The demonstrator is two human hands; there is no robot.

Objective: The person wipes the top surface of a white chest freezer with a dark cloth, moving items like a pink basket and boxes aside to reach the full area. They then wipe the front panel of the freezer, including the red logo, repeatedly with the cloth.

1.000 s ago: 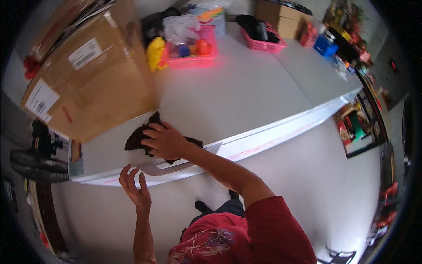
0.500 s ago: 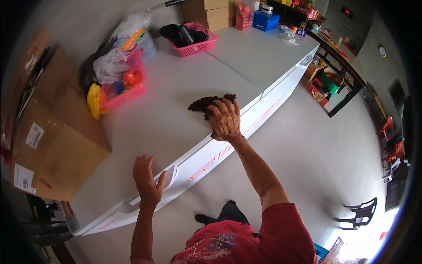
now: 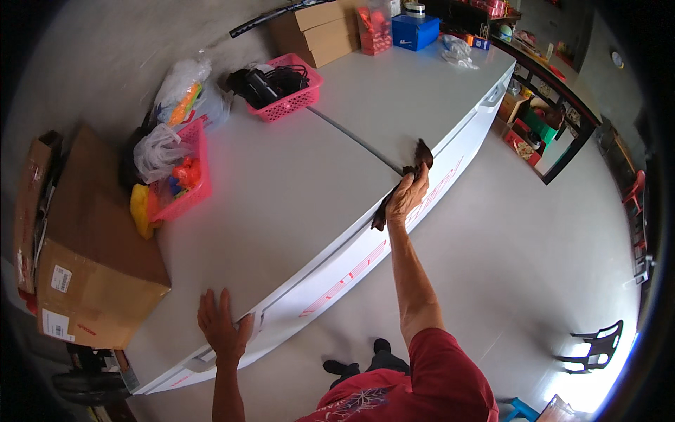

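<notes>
A long white chest freezer (image 3: 281, 197) with two lids stretches in front of me. At its front edge, by the seam between the lids, my right hand (image 3: 406, 197) is closed on a crumpled dark brown cloth (image 3: 423, 152). Part of the cloth lies on the lid's edge and part hangs down the front. My left hand (image 3: 225, 329) is at the near left part of the lid, beside the recessed handle (image 3: 257, 320). Its fingers are spread and nothing is in it.
Pink baskets hold dark corded items (image 3: 285, 105) and small colourful things (image 3: 190, 204). A large cardboard box (image 3: 105, 281) occupies the left end. Toward the far end are a brown carton (image 3: 327, 39), a blue box (image 3: 415, 33) and a plastic bag (image 3: 458, 53). A dark chair (image 3: 594, 348) is on the floor.
My right hand has moved the cloth rightward along the front edge to the lid seam, and its wrist has turned. My left hand remains by the handle. The whole view has shifted slightly.
</notes>
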